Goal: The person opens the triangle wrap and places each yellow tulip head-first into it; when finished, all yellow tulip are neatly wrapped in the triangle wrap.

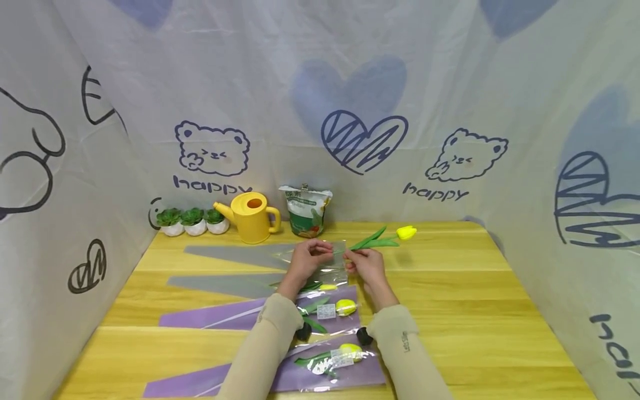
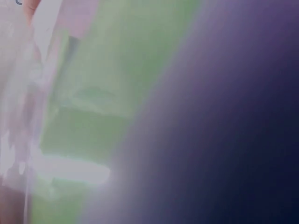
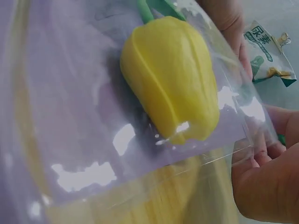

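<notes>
Holding a clear sleeve open just in front of the yellow watering can: left hand pinches its mouth; right hand grips the loose tulip's stem, aligned for insertion.

Beige sleeves, black wrist-worn cameras

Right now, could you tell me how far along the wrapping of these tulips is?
Three wrapped tulips already lie in sleeves on the table. In hand: the left hand holds open a clear sleeve while the right hand pinches the stem of a bare tulip at its mouth. Left to do: sliding it in; another grey sleeve seems unfilled.
</notes>
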`<state>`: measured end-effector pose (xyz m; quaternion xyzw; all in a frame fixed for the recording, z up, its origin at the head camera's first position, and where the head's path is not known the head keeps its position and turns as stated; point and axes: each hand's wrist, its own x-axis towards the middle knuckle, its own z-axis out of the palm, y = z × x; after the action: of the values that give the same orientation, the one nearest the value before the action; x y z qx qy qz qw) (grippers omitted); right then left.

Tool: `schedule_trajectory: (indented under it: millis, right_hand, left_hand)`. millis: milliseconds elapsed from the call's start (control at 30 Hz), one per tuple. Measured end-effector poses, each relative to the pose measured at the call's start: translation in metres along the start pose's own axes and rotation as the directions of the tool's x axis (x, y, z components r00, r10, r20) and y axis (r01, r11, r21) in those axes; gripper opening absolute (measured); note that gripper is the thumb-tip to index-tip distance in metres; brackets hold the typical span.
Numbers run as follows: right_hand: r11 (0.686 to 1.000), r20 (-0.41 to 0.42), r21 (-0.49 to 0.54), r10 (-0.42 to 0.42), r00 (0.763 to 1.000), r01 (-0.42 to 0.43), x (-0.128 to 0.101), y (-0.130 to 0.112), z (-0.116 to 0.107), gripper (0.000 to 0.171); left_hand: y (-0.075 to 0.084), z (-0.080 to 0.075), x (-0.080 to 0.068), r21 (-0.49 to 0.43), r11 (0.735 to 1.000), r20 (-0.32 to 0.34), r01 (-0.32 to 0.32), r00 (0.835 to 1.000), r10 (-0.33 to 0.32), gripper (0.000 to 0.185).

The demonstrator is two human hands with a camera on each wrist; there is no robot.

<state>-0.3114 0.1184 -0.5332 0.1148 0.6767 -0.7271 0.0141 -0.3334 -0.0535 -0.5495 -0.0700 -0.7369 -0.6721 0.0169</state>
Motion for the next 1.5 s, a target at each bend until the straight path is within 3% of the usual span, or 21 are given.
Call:
schedule_trajectory:
  millis: [233,567,767,967,1100,1200,1367,1500]
  right_hand:
    - [0.990,0.042,0.060,0.122,0.992,-0.124,-0.007,-0.002,0.000,0.028]
    - [0.990,0.072,0.037,0.132,0.989,-0.135,-0.006,0.003,-0.008,0.037]
    - [0.996,0.058,-0.005,0.089,0.994,-0.089,-0.005,-0.001,-0.013,0.039]
    - [0.997,-0.001,-0.052,-0.065,0.998,0.065,0.006,-0.020,-0.037,0.033]
    - [0.964,-0.071,-0.205,-0.185,0.980,0.167,0.017,-0.036,-0.063,0.030]
    - [0.923,-0.065,-0.332,-0.229,0.971,0.196,0.024,-0.043,-0.082,0.034]
    - [0.858,0.012,-0.486,-0.183,0.983,0.166,0.036,-0.038,-0.106,0.042]
    - [0.801,0.091,-0.577,-0.131,0.987,0.160,0.041,-0.023,-0.112,0.047]
  left_hand:
    - [-0.003,-0.002,-0.001,0.055,0.999,-0.004,-0.003,1.000,0.004,0.017]
    - [-0.008,-0.004,0.000,0.082,0.997,-0.016,0.012,1.000,-0.010,0.018]
    - [-0.009,-0.005,0.000,0.089,0.996,-0.022,0.029,0.999,-0.027,0.019]
    - [-0.008,-0.006,-0.001,0.085,0.996,-0.017,0.029,0.999,-0.028,0.019]
    - [-0.009,-0.006,-0.001,0.074,0.997,-0.013,0.035,0.999,-0.034,0.020]
    - [-0.010,-0.006,-0.001,0.067,0.997,-0.012,0.035,0.999,-0.034,0.020]
    - [-0.008,-0.007,-0.002,0.036,0.998,-0.015,0.049,0.999,-0.049,0.020]
    - [-0.007,-0.009,-0.004,0.020,0.998,-0.012,0.062,0.998,-0.062,0.020]
